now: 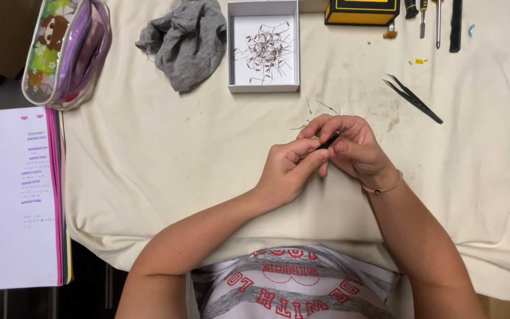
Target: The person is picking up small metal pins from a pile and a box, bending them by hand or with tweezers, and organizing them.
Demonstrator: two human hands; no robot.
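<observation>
Both hands meet over the middle of the desk [149,147], which is covered with a cream cloth. The left hand [287,171] and the right hand [352,147] touch each other, and their fingers are pressed together around a thin black tool [330,140], pinching it from both sides. A few loose wire-legged parts [320,109] lie just beyond the fingertips. Toward the far edge sits a white box [264,85] holding more of the same parts, with a grey rag [187,41] just beside it. Black tweezers [413,98] lie near the right edge. An open notebook [13,195] rests off the left edge.
</observation>
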